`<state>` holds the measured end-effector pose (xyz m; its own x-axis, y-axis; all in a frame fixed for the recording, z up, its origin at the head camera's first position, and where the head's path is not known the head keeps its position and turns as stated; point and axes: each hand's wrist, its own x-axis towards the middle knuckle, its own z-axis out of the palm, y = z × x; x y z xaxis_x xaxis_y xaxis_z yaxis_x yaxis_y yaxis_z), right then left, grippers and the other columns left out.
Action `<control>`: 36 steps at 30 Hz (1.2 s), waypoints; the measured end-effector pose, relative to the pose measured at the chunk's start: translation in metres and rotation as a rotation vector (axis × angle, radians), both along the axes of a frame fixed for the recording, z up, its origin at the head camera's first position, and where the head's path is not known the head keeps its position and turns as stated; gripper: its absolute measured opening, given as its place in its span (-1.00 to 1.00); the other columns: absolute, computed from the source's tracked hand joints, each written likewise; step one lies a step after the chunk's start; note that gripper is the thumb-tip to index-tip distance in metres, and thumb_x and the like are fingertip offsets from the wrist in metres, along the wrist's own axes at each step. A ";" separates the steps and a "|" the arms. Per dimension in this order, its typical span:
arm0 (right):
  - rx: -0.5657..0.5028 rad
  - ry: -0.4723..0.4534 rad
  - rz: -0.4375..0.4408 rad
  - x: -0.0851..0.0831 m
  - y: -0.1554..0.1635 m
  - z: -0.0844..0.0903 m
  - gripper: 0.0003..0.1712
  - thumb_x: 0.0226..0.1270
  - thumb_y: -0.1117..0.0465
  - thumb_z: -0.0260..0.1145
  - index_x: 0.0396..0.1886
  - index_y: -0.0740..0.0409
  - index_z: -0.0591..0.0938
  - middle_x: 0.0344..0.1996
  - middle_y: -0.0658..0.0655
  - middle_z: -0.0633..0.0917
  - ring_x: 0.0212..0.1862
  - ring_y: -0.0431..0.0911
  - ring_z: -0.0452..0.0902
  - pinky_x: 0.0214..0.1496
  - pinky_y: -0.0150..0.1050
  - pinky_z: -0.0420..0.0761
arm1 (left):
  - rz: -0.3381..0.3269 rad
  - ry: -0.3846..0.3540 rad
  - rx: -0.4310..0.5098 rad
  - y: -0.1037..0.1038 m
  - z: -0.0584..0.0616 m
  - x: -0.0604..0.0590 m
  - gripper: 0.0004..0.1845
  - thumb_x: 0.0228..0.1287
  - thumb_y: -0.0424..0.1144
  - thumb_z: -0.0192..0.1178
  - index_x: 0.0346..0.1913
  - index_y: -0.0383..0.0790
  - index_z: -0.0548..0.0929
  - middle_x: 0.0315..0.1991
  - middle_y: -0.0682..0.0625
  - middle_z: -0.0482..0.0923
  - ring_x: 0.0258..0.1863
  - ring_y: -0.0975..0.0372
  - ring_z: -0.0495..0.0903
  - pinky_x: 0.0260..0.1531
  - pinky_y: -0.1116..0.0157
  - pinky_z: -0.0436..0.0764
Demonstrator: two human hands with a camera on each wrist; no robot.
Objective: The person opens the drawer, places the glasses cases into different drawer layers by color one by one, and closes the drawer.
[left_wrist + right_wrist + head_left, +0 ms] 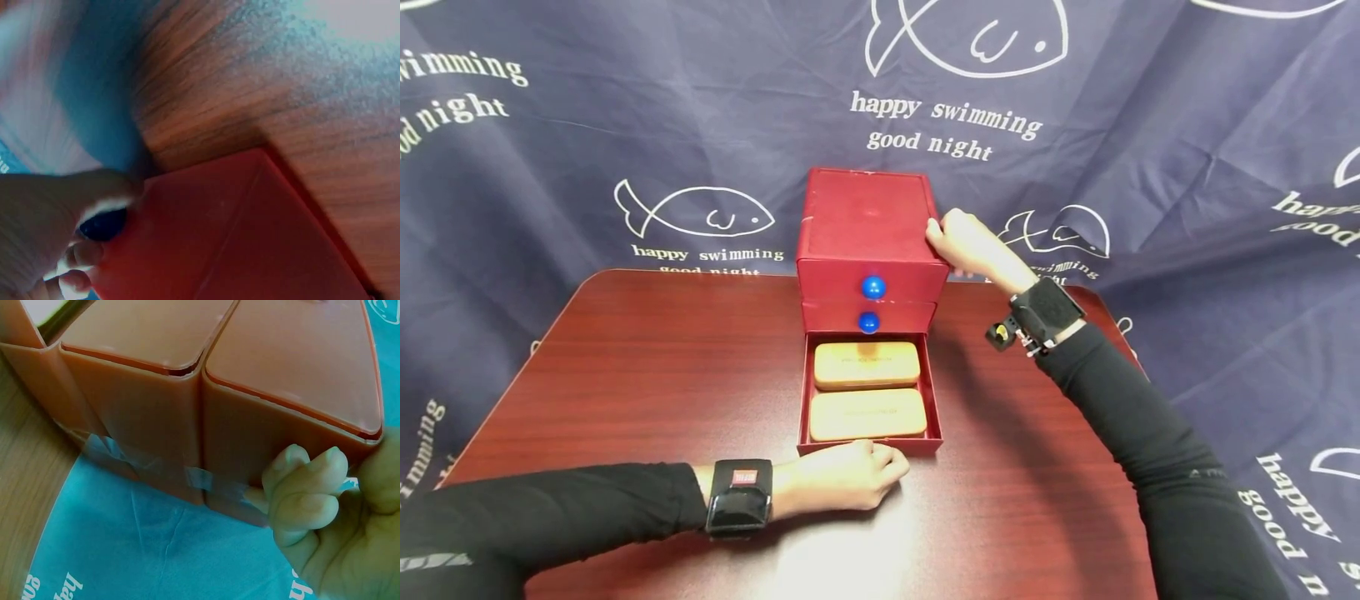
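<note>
**Bottom drawer out, one hand on the knob, one bracing the box**

The person is working the red drawer box (868, 242) standing at the far middle of the wooden table (625, 375), and the bottom drawer (870, 392) is standing pulled well out toward them. Two tan cases (867, 365) are lying side by side in it, one behind the other.

The left hand (842, 475) is sitting at the drawer's front edge, forearm lying flat across the table from the left. Its fingers are curling in loosely, and the left wrist view is showing fingertips (81, 253) pinching a dark blue knob (103, 225) on the drawer front (blurred, but the knob is there).

The right hand (966, 246) is reaching round the box's far right corner, arm stretching out long from the right. Its fingers (306, 487) are bending against the side wall near the back, thumb up by the top edge, bracing rather than gripping tight.

To move this drawer cleanly, I'd judge the pull or push wants to be going straight along the drawer's line, low and level, with the right hand pressing the box steady so it isn't sliding or tipping. A crooked tug is likely jamming the drawer in its slot.

The two upper drawers, each with a blue knob (872, 288), are sitting closed.
</note>
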<state>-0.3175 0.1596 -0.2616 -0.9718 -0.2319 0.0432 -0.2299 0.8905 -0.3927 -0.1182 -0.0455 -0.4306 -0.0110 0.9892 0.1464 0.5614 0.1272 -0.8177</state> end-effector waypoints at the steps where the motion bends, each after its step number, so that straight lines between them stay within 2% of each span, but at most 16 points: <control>1: 0.001 0.001 0.001 0.000 0.000 0.000 -0.48 0.55 0.11 -0.08 -0.67 0.18 0.44 -0.88 0.06 0.50 -0.73 0.07 0.60 -0.68 -0.30 0.49 | 0.003 0.009 0.010 0.000 0.000 0.000 -0.67 0.28 -0.38 -0.08 -0.50 -0.06 0.64 -0.40 0.11 0.28 -0.54 0.32 0.21 -0.66 0.48 0.25; 9: -0.001 0.008 0.001 -0.001 0.000 -0.001 -0.47 0.55 0.11 -0.08 -0.68 0.18 0.44 -0.89 0.06 0.50 -0.79 -0.02 0.53 -0.69 -0.30 0.48 | 0.036 0.062 0.081 0.002 -0.003 -0.001 -0.72 0.26 -0.42 -0.15 -0.58 -0.08 0.36 -0.45 0.11 0.18 -0.58 0.33 0.10 -0.69 0.51 0.13; 12: -0.002 0.006 0.001 -0.001 0.000 -0.002 -0.47 0.55 0.11 -0.09 -0.68 0.18 0.44 -0.89 0.06 0.50 -0.75 0.04 0.58 -0.68 -0.30 0.48 | 0.041 0.055 0.095 0.002 -0.003 -0.003 -0.71 0.31 -0.41 -0.15 -0.56 -0.08 0.40 -0.44 0.11 0.20 -0.57 0.31 0.10 -0.70 0.51 0.13; 16: 0.000 0.004 0.000 -0.001 0.000 -0.002 -0.47 0.55 0.11 -0.09 -0.67 0.18 0.45 -0.88 0.06 0.50 -0.74 0.05 0.58 -0.67 -0.30 0.49 | 0.052 0.011 0.106 0.003 -0.004 -0.006 -0.66 0.36 -0.42 -0.19 -0.47 -0.08 0.53 -0.41 0.10 0.26 -0.56 0.31 0.16 -0.70 0.51 0.17; 20: 0.003 0.010 0.002 -0.001 0.000 -0.001 -0.47 0.55 0.11 -0.09 -0.67 0.19 0.45 -0.88 0.07 0.51 -0.74 0.05 0.58 -0.65 -0.30 0.49 | 0.074 -0.110 0.168 0.004 -0.003 -0.011 -0.65 0.35 -0.46 -0.28 -0.40 -0.10 0.51 -0.42 0.10 0.32 -0.53 0.30 0.26 -0.66 0.49 0.25; 24: 0.007 0.016 0.004 0.000 0.000 -0.001 -0.46 0.56 0.11 -0.09 -0.67 0.19 0.46 -0.89 0.07 0.51 -0.65 0.16 0.65 -0.65 -0.30 0.48 | 0.086 -0.175 0.221 0.007 0.000 -0.019 -0.63 0.33 -0.46 -0.36 -0.40 -0.08 0.45 -0.41 0.10 0.35 -0.49 0.30 0.32 -0.62 0.49 0.31; 27: 0.009 0.017 0.002 0.000 -0.001 -0.001 -0.46 0.56 0.11 -0.09 -0.67 0.19 0.45 -0.90 0.06 0.50 -0.66 0.16 0.65 -0.65 -0.30 0.48 | 0.102 -0.126 0.176 0.006 0.003 -0.025 -0.66 0.35 -0.45 -0.29 -0.41 -0.07 0.47 -0.38 0.10 0.34 -0.47 0.31 0.30 -0.60 0.49 0.28; 29: 0.008 0.015 -0.001 0.000 -0.001 -0.001 -0.47 0.56 0.10 -0.09 -0.67 0.18 0.45 -0.90 0.05 0.49 -0.71 0.10 0.61 -0.67 -0.30 0.47 | 0.116 -0.078 0.114 0.006 0.007 -0.029 -0.72 0.39 -0.40 -0.15 -0.40 -0.07 0.51 -0.37 0.10 0.34 -0.46 0.31 0.29 -0.57 0.49 0.24; 33: 0.004 0.009 -0.002 0.000 -0.001 0.000 -0.47 0.56 0.11 -0.09 -0.66 0.18 0.45 -0.90 0.05 0.49 -0.79 -0.02 0.53 -0.69 -0.30 0.48 | 0.120 -0.036 0.033 0.004 0.010 -0.036 -0.80 0.41 -0.31 0.01 -0.40 -0.06 0.55 -0.35 0.10 0.34 -0.44 0.29 0.30 -0.52 0.47 0.23; 35: 0.001 0.007 -0.002 0.000 -0.001 0.000 -0.47 0.56 0.11 -0.09 -0.66 0.18 0.45 -0.89 0.05 0.50 -0.78 -0.01 0.54 -0.70 -0.30 0.48 | 0.118 -0.075 0.044 0.005 0.011 -0.040 -0.85 0.41 -0.23 0.09 -0.36 -0.05 0.58 -0.33 0.10 0.37 -0.41 0.29 0.34 -0.51 0.48 0.30; 36: 0.001 0.007 -0.003 0.000 0.000 0.000 -0.47 0.56 0.11 -0.08 -0.67 0.19 0.45 -0.89 0.05 0.50 -0.78 0.00 0.55 -0.70 -0.30 0.48 | 0.119 -0.069 0.035 0.004 0.012 -0.041 -0.86 0.42 -0.22 0.10 -0.33 -0.05 0.59 -0.31 0.10 0.39 -0.40 0.28 0.36 -0.49 0.48 0.34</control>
<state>-0.3171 0.1593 -0.2616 -0.9721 -0.2293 0.0499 -0.2303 0.8915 -0.3902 -0.1597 -0.0411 -0.4189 -0.1386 0.9746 0.1761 0.5952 0.2241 -0.7717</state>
